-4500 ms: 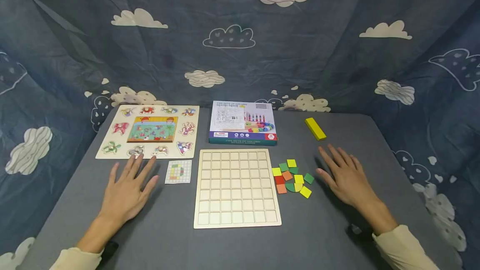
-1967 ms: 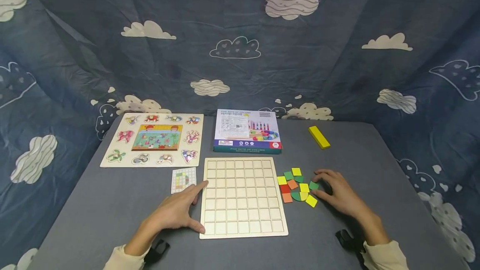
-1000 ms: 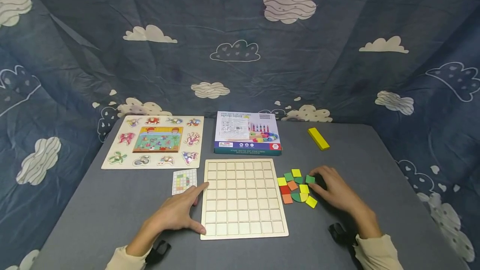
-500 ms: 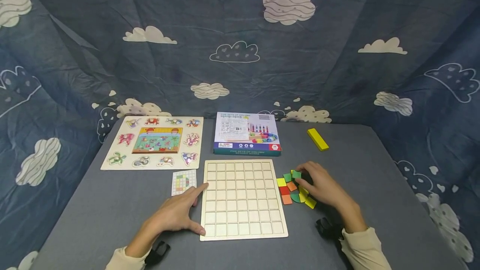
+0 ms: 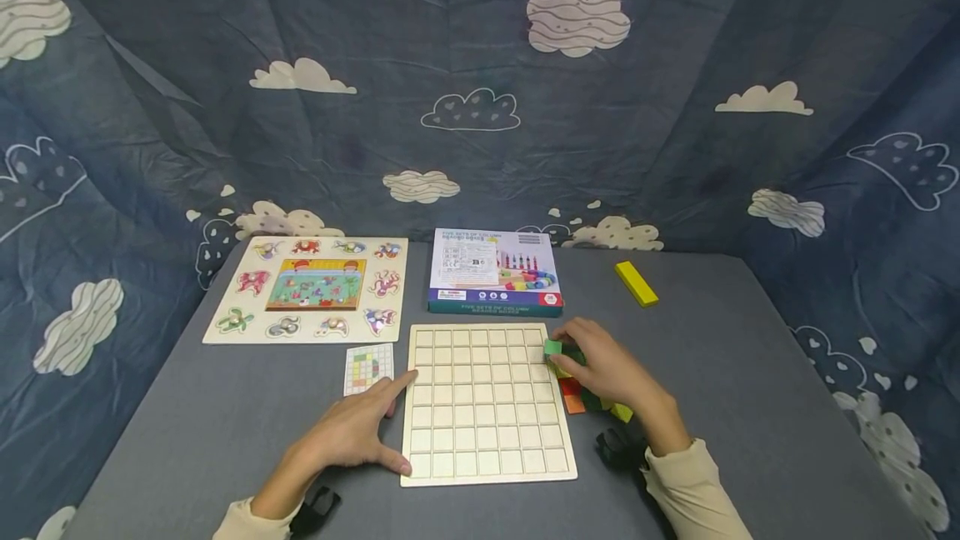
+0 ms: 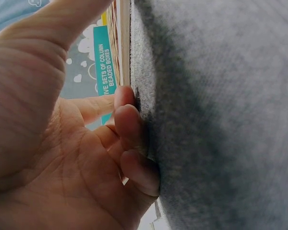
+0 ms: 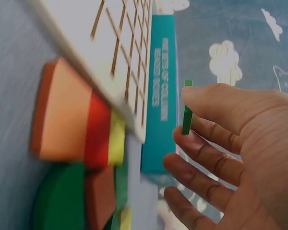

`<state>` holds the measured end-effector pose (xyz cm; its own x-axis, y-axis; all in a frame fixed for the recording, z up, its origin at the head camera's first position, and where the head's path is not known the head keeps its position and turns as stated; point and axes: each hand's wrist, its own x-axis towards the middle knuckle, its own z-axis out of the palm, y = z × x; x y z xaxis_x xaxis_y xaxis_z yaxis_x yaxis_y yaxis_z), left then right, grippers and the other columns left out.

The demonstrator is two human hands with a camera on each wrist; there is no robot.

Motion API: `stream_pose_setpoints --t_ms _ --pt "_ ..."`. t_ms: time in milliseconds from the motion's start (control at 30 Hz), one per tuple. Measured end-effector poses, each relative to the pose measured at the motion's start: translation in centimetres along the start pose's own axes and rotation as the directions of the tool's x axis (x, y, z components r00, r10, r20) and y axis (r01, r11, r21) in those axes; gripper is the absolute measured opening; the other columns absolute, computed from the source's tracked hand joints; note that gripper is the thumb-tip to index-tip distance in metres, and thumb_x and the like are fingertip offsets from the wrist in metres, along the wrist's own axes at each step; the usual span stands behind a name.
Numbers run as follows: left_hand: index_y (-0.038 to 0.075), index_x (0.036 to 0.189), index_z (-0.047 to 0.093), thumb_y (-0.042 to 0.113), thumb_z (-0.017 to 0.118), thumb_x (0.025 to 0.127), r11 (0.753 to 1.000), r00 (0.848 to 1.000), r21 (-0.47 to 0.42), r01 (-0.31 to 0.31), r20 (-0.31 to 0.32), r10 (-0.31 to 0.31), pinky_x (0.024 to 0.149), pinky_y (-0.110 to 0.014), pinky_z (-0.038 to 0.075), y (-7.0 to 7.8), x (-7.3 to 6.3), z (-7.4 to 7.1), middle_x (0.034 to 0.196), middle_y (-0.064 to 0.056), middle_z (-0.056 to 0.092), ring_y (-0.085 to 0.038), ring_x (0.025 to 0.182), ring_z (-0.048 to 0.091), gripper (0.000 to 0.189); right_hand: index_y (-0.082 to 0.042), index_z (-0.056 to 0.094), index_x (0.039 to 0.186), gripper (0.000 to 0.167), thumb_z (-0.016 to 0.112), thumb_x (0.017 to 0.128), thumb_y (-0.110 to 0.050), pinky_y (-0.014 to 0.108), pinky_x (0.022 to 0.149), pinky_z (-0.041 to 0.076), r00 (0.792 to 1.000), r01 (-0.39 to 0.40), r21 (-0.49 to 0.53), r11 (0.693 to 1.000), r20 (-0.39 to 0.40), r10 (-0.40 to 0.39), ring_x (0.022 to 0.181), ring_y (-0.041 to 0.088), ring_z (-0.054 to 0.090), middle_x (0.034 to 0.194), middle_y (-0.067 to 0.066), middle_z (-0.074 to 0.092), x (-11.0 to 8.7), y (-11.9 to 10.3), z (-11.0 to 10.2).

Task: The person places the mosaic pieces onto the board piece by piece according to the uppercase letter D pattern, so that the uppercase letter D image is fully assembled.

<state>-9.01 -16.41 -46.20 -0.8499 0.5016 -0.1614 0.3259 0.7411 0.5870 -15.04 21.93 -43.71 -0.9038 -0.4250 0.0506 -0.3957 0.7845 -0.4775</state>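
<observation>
My right hand (image 5: 611, 367) pinches a green square tile (image 5: 552, 347) between thumb and fingers, over the upper right edge of the wooden grid board (image 5: 484, 407). In the right wrist view the tile (image 7: 187, 112) stands on edge, clear of the table. My left hand (image 5: 347, 430) rests beside the board with thumb and index finger spread against its left edge. The other fingers (image 6: 130, 127) lie by the table cloth in the left wrist view. Orange, red, yellow and green tiles (image 7: 67, 115) lie right of the board, partly hidden under my right hand in the head view.
A small pattern card (image 5: 367, 367) lies left of the board, near my left hand. Behind stand an animal peg puzzle (image 5: 217, 327) and a flat toy box (image 5: 495, 273). A yellow bar (image 5: 636, 283) lies at the back right.
My left hand moved from near the puzzle to the board's left edge. My right hand took the green tile from the pile's right side and carried it left to the board.
</observation>
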Motion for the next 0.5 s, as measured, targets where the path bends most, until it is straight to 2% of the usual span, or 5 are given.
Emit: stream_pose_setpoints --t_ms 167,500 --pt "0.018 0.157 0.033 0.056 0.092 0.055 1.0 1.0 -0.007 -0.001 0.001 0.001 0.063 -0.031 0.04 0.0 0.0 0.0 0.097 0.007 0.051 -0.011 0.076 0.048 0.124 -0.008 0.063 0.118 0.028 0.07 0.095 -0.022 0.045 0.091 0.051 0.999 0.043 0.018 0.999 0.019 -0.044 0.106 0.026 0.062 0.114 0.007 0.063 1.2 -1.6 0.5" --pt "0.019 0.157 0.032 0.058 0.091 0.054 1.0 1.0 -0.011 -0.005 -0.001 0.005 0.063 -0.031 0.039 0.0 0.0 0.1 0.098 0.007 0.051 -0.011 0.075 0.048 0.125 -0.009 0.065 0.117 0.025 0.069 0.096 -0.02 0.043 0.088 0.052 0.986 0.165 0.032 0.986 0.01 -0.166 0.105 0.024 0.062 0.114 0.006 0.064 3.5 -4.4 1.6"
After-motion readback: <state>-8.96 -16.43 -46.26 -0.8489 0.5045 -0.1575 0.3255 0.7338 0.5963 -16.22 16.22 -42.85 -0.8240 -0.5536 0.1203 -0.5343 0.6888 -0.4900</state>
